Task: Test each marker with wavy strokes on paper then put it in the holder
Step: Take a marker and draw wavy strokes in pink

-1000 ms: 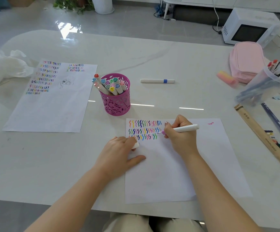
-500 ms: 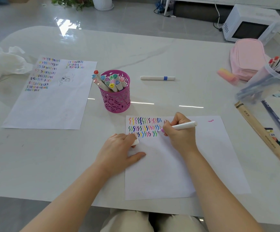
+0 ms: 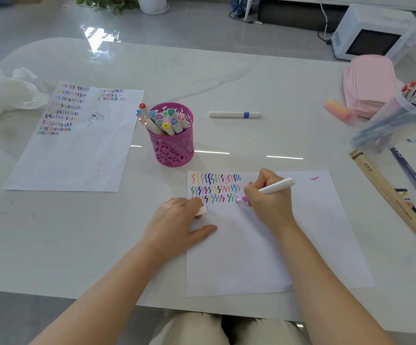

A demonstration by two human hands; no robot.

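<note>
At the near side of the counter [image 3: 227, 78], you are gripping a white marker [image 3: 275, 187] in your right hand [image 3: 269, 202], its pink tip touching the paper [image 3: 251, 257] at the right end of the third row of wavy strokes. Your left hand [image 3: 177, 227] is resting on the sheet's left edge, fingers curling round what looks like the cap [image 3: 202, 210]. The pink holder [image 3: 174, 150], crowded with markers, is standing just beyond the sheet's far left corner. The marker is looking light, stiff and smooth-barrelled; gripping mid-barrel, clear of the wet tip, is probably suiting it best.
</note>
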